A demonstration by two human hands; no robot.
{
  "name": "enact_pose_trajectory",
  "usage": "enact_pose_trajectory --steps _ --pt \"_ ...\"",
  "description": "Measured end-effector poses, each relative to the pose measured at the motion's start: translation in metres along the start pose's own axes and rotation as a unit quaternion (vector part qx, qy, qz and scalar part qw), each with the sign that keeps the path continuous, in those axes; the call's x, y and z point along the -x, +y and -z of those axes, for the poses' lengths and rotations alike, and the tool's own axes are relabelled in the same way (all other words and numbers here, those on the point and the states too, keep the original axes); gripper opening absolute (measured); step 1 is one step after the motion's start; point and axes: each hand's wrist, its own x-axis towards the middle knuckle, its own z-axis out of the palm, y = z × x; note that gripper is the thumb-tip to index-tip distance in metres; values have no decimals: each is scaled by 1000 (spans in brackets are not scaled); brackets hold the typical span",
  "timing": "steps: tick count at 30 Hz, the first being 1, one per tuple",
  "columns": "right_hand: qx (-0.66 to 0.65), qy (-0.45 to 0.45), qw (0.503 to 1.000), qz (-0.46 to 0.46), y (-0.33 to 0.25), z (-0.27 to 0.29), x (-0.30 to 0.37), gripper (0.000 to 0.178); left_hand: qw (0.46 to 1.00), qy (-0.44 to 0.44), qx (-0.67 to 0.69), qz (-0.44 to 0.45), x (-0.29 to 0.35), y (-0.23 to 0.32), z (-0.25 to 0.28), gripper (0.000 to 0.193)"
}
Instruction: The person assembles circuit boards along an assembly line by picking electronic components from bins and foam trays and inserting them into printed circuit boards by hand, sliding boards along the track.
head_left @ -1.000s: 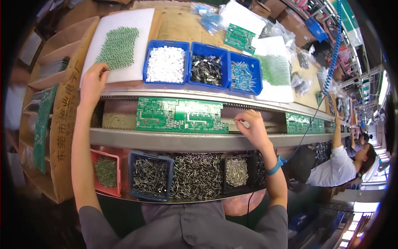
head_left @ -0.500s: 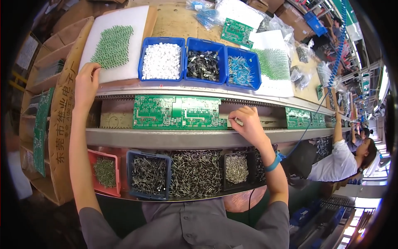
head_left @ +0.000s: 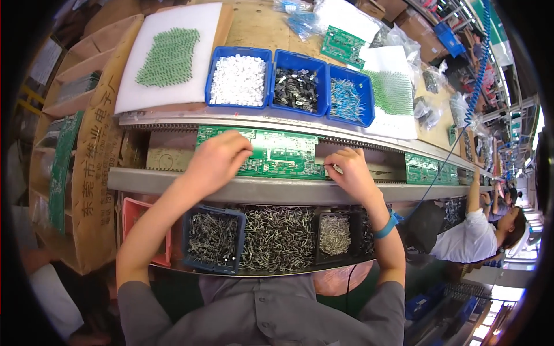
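Note:
A green circuit board lies in the conveyor track in front of me. My left hand hovers over its left part with thumb and forefinger pinched; whatever is between them is too small to make out. Just off the board's right end, my right hand has its fingertips pressed together, and I cannot make out anything in them. A blue wrist strap circles my right wrist. Beyond the track, small green-coloured parts stand in rows on a white foam sheet.
Blue bins hold white parts, black parts and blue parts. On the near side are a red bin, a dark bin and loose metal parts. More boards lie rightward, near a co-worker. A cardboard divider box stands left.
My left hand has left the edge of the green parts on the foam and come right and nearer, over the board. My right hand stays near the board's right end. The view has shifted slightly.

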Motion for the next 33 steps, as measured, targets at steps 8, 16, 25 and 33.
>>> enact_pose_trajectory --steps 8,16,25,33 --pt "4 34 999 -4 -3 -4 2 5 994 -44 -91 -38 -1 -1 -26 7" --pt "19 21 1000 -12 -5 -4 3 7 989 -60 -128 -53 0 -5 -29 8" --pt "14 27 999 -11 -6 -3 2 6 983 -93 -146 -65 -6 -4 -27 7" --pt "9 33 999 -12 -6 -4 1 5 972 -119 -191 -74 -11 2 -32 9"
